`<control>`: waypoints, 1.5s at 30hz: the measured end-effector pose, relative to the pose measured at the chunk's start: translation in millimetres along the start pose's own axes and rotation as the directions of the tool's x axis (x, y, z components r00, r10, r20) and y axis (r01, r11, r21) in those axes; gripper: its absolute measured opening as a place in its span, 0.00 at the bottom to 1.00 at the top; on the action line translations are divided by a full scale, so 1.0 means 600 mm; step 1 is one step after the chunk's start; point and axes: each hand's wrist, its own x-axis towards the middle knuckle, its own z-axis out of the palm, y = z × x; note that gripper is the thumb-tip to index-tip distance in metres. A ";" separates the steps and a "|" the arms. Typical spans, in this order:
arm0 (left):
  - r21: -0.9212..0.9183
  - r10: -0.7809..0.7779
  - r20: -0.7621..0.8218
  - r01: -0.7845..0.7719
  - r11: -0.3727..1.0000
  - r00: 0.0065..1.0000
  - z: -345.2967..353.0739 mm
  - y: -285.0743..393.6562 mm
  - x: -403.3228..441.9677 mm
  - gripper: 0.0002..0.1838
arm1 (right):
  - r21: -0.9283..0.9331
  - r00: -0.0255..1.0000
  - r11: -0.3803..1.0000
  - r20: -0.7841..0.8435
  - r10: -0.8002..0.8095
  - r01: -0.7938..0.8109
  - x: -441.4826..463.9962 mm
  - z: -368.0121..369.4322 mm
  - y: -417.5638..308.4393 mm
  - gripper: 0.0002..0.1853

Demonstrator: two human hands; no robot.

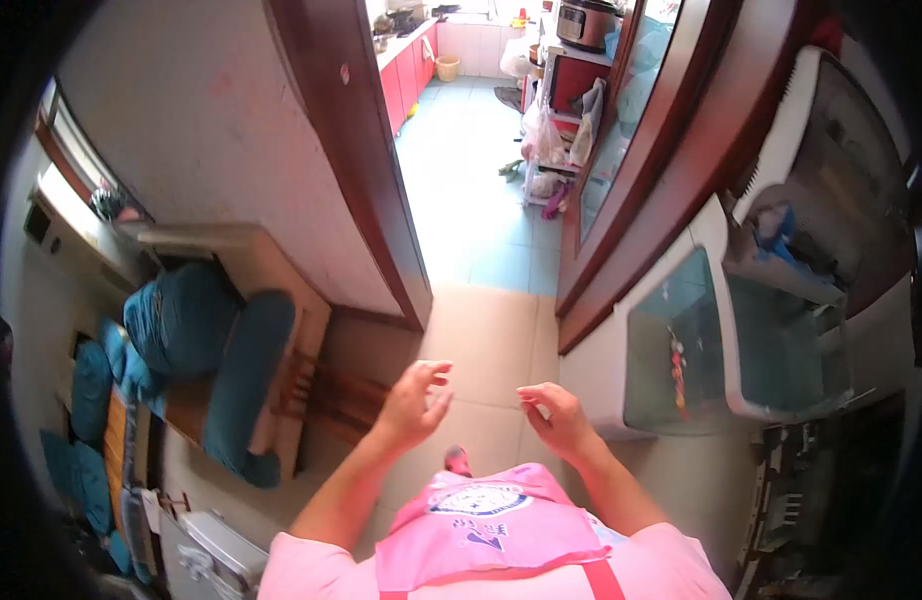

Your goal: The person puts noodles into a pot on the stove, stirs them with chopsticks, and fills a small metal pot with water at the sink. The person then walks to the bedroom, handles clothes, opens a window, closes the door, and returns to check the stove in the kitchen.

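Both of my hands are raised in front of the pink apron (481, 525), above the beige tiled floor (478, 345). On the left, my left hand (415, 402) has its fingers curved and apart, with nothing in it. My right hand (558, 412) is a little way to the right, its fingers loosely bent and parted, also holding nothing. The two hands do not touch each other or any object. Below them, the tip of a shoe (457, 460) shows past the apron's edge.
Ahead, a doorway with a dark wooden frame (366, 130) opens onto a kitchen floor (461, 170). A rack with bags (551, 145) stands inside at right. A glass-sided cabinet (671, 340) is at near right; a sofa with teal cushions (246, 385) is at left.
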 end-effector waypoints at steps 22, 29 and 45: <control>-0.152 -0.351 0.075 0.359 0.921 0.933 0.054 -0.395 1.208 0.29 | -0.034 0.995 0.997 0.081 -0.063 0.066 1.135 -0.170 0.562 0.17; -0.099 -0.314 0.144 0.329 0.939 0.939 0.055 -0.537 1.580 0.29 | -0.088 0.999 0.996 0.050 0.003 0.002 1.400 -0.207 0.724 0.17; -0.173 -0.417 -0.067 0.401 0.900 0.906 -0.166 -0.746 2.132 0.27 | -0.021 0.985 0.999 0.166 0.047 -0.044 2.005 -0.202 0.999 0.18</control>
